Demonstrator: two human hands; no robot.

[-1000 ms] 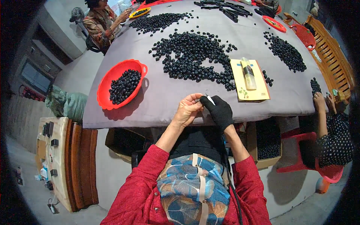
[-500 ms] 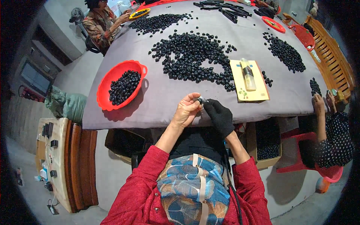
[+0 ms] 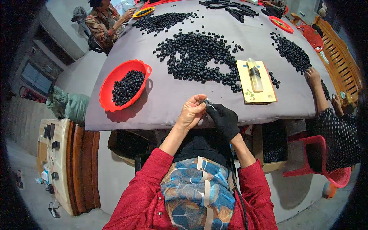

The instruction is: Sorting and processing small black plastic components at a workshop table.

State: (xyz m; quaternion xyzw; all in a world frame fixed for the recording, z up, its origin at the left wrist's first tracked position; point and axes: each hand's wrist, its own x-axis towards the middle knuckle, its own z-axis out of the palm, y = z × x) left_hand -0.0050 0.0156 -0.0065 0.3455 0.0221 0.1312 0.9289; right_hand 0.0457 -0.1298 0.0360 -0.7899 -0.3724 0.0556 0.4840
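Note:
My bare left hand is closed in a pinch just beyond the near table edge. Right beside it, my right hand in a black knitted glove is closed too, thumb and fingers pressed together. A small whitish, crumpled scrap shows between the fingertips of both hands. Anything under it is hidden. Ahead of my hands lies a large pile of small black ring-like parts. To the left, a red plastic basket holds more black parts.
The table has a grey cloth. A yellow booklet carries a translucent tube. Open boxes stand beneath the edge. One person sits far left; another's hand reaches in at right beside a black pile.
The black round part that showed between my fingertips is now out of sight, and the whitish scrap shows instead. At right, the other person's hand has moved farther up the table to the black pile.

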